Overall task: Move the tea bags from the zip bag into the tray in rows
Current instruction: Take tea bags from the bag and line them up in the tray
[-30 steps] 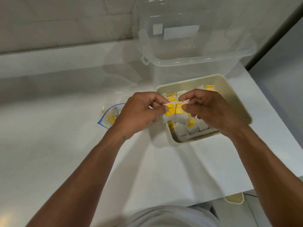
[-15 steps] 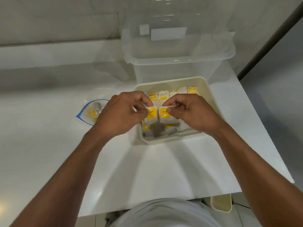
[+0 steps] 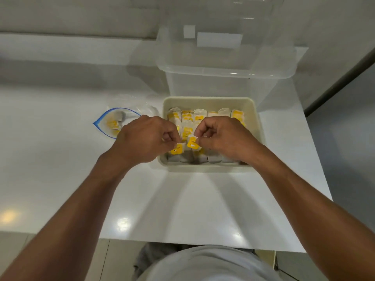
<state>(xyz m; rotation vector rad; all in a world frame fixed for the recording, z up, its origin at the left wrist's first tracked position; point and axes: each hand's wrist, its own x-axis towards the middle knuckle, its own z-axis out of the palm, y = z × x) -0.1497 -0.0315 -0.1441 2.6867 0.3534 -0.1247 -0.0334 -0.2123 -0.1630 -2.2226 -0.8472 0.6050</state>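
Above tray, left hand, right hand pinch tea bags (roughly upright).

Nothing could be read. The tea bags in the tray bore yellow tags with small dark print, too blurred to make out. The tag of one tea bag in the near row showed a dark line of letters and a small mark, both illegible. Two white labels on the clear box showed no legible print.
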